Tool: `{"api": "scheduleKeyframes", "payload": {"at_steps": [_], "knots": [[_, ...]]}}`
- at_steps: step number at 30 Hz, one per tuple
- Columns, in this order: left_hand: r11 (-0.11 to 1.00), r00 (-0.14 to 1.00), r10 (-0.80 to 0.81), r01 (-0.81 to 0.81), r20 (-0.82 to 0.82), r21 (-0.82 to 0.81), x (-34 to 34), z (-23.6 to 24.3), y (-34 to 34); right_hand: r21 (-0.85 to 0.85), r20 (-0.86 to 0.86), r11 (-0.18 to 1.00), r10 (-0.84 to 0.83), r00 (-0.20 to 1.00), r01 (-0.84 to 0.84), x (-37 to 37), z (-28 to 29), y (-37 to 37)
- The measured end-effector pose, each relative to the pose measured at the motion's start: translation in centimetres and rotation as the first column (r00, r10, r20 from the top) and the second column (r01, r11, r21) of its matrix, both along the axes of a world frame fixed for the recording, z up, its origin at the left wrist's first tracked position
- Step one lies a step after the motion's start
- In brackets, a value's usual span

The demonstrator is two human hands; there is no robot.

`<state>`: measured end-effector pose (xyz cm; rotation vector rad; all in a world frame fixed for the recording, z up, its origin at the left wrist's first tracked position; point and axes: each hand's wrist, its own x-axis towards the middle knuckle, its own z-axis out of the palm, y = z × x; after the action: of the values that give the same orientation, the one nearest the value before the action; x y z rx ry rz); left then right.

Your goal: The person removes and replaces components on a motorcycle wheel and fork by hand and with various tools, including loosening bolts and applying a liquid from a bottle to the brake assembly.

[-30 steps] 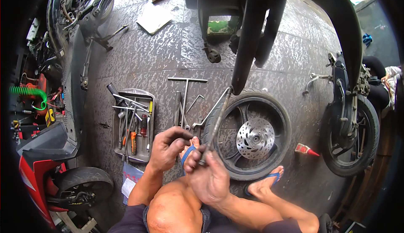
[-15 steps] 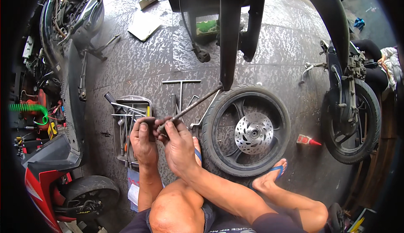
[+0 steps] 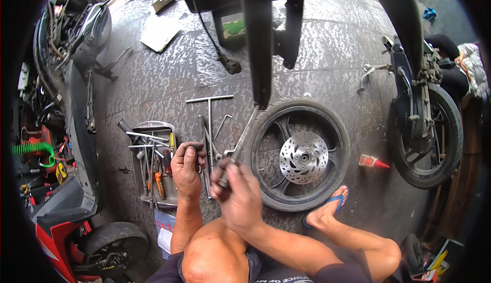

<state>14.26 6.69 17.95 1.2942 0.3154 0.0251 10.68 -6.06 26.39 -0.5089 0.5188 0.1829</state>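
The person's bent knee [image 3: 209,255] rises at the lower edge, and just beyond it the right hand [image 3: 238,193] has a narrow grip, thumb and fingers closed around the near end of a metal rod [image 3: 244,140]. The left hand [image 3: 188,173] sits a little apart to its left, the fingers curled in toward the thumb; whether it pinches something small, I cannot tell. Half a second earlier the two hands were close together at the rod's near end, and the rod slanted lower across the view; now a clear gap separates them and the rod points more steeply away. The left hand also covers less of the tool tray [image 3: 161,124], so the orange-handled pliers [image 3: 159,184] show again. Beside the tray, on the floor [image 3: 123,99], lie a T-handle wrench [image 3: 209,116] and a bent hex key [image 3: 223,125]. To the right, the wheel [image 3: 296,203] lies flat with its drilled brake disc [image 3: 291,166] uppermost, near a foot in a blue-strapped sandal [image 3: 327,212]; a small bottle with a red tip [image 3: 373,161] lies farther right. The rod's far end meets the dark fork leg [image 3: 258,52] in view, though contact is unclear. Farther off lie a white sheet [image 3: 160,32] and a small box [image 3: 163,2].
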Motion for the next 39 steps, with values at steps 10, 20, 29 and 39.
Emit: {"api": "scheduleKeyframes", "payload": {"at_steps": [10, 20, 29, 39], "knots": [[1.0, 0.987, 0.015, -0.017, 0.16, 0.015, 0.9, 1.6, 0.0, -0.133, 0.034, 0.987, -0.086, 0.996, 0.089, 4.6, -3.5, 3.0], [0.843, 0.939, -0.281, 0.143, 0.197, 0.519, 2.2, 3.7, -2.8, -0.256, 0.028, 0.952, -0.166, 0.986, 0.168, 6.5, -4.5, 1.1], [0.873, 0.963, -0.234, 0.148, 0.133, 0.465, 3.8, 3.4, -6.1, -0.254, 0.007, 0.96, -0.117, 0.993, 0.115, 7.7, -4.1, -2.8], [0.85, 0.955, -0.241, 0.123, 0.171, 0.512, 4.4, 3.4, -6.7, -0.148, -0.044, 0.978, -0.153, 0.987, 0.145, 7.8, -3.5, -3.2]]}}
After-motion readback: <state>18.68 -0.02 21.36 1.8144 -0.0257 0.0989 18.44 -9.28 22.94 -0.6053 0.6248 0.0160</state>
